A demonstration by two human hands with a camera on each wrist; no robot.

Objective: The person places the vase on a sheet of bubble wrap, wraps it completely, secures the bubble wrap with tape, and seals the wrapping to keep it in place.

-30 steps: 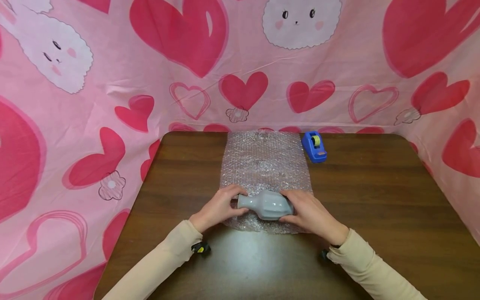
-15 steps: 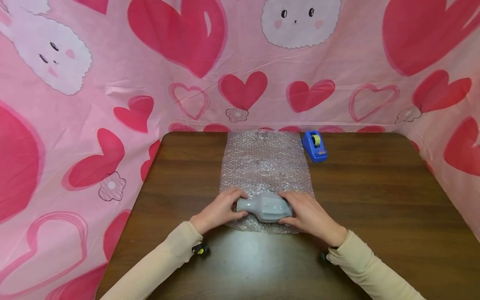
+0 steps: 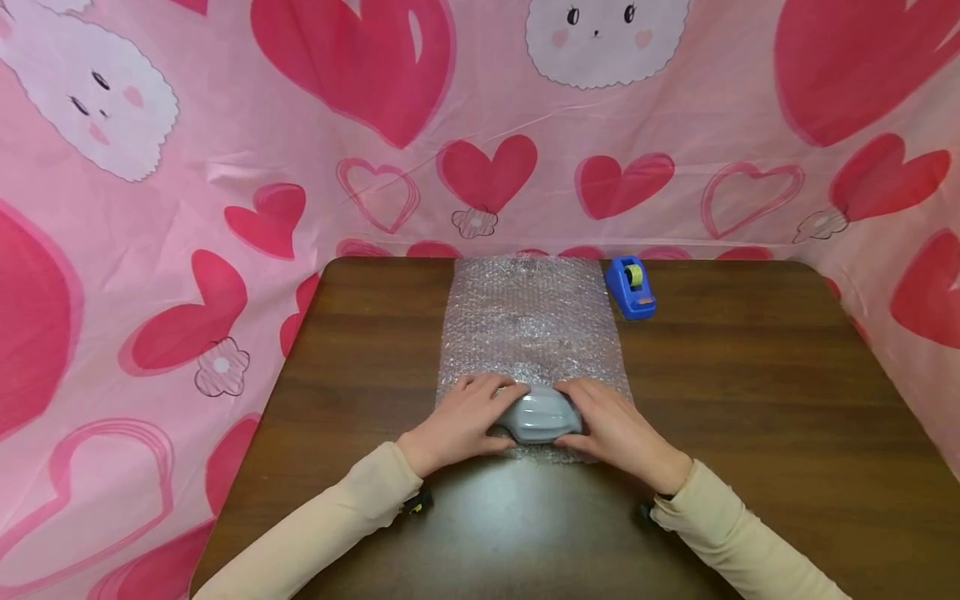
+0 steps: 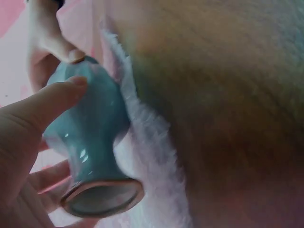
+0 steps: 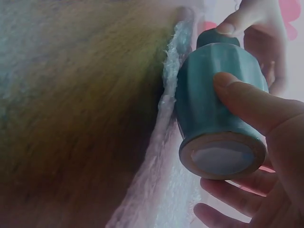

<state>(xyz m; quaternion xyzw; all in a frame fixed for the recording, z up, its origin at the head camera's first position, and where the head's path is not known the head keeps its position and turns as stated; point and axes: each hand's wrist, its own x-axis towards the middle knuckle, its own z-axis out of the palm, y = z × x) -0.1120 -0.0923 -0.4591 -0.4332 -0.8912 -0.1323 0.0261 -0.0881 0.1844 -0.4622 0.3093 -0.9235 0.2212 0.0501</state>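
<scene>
The vase (image 3: 542, 414) lies on its side at the near end of the bubble wrap (image 3: 532, 312), mouth to the left. The left hand (image 3: 465, 419) grips it around the neck end; the right hand (image 3: 618, 429) grips the base end. A blue tape dispenser (image 3: 634, 293) stands just beside the wrap's far right corner on the brown table (image 3: 750, 358).

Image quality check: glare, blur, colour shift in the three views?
Head: bright glare patch on the table, glints on the bubble wrap; vase looks grey. Left wrist: table smeary, vase teal with white highlights. Right wrist: table soft, vase teal.
</scene>
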